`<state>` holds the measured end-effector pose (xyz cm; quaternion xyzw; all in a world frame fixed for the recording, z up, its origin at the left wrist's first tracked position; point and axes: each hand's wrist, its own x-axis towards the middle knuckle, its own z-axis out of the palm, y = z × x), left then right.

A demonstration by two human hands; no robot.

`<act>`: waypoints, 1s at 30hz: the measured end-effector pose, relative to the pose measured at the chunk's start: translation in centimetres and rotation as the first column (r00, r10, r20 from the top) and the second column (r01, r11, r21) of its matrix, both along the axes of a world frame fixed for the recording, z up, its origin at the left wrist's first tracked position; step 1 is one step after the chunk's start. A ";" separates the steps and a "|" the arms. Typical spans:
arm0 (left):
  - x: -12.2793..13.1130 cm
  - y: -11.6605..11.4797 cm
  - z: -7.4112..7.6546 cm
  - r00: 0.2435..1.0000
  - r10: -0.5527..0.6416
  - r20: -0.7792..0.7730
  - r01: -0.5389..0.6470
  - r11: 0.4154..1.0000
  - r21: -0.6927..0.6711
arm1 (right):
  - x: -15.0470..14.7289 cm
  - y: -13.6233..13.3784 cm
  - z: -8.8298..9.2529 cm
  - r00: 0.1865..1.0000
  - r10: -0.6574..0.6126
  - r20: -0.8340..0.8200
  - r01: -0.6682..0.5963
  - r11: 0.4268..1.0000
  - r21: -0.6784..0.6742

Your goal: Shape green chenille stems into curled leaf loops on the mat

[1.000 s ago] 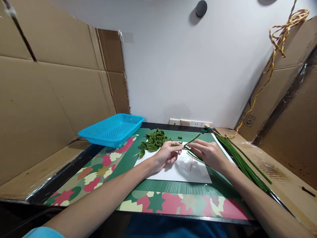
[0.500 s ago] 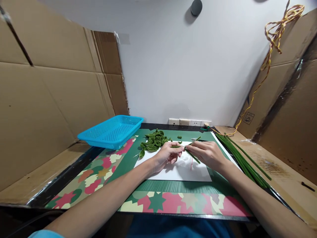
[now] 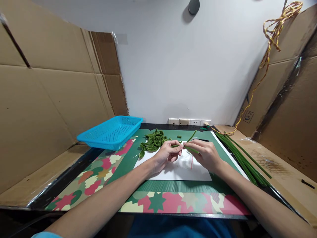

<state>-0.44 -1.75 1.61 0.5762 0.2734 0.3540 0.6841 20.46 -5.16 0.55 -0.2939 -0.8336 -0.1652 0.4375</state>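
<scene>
Green fuzzy pipe cleaners (image 3: 192,136) are pinched between my two hands, above a white sheet of paper (image 3: 178,173). My left hand (image 3: 170,152) is closed, thumb and fingers gripping the left end of the piece. Close against it, my right hand (image 3: 204,152) is also closed, with its fingertips at the point where the strands meet. One strand sticks up and away; another slants down beneath the right fingers. Left of my hands lies a pile of looped, leaf-shaped pipe cleaner pieces (image 3: 156,140). A thin red strand (image 3: 191,162) rests on the paper.
A blue perforated basket (image 3: 111,134) stands at the back left. Long straight green pipe cleaners (image 3: 240,160) lie to the right. A dark-handled tool (image 3: 203,139) sits behind my right hand. Cardboard walls (image 3: 49,86) flank both sides; a yellow twisted cord (image 3: 256,89) hangs at right.
My right hand has shifted slightly and turned at the joint. The upper strand now points more steeply up, and the lower strand lies flatter, closer under the right fingers.
</scene>
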 end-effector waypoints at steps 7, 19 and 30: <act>0.2 -0.2 0.1 0.999 -0.021 0.040 0.021 1.000 -0.004 | 0.1 -0.1 0.1 0.998 -0.013 -0.055 0.022 0.986 0.166; 0.0 -0.3 0.2 1.000 -0.018 0.016 0.018 1.000 -0.005 | -0.1 -0.1 0.5 0.996 0.085 -0.024 -0.084 0.996 0.042; 0.0 -0.2 0.2 1.000 -0.019 -0.022 0.020 1.000 0.020 | 0.4 0.0 1.0 0.995 0.035 0.093 -0.046 0.991 0.122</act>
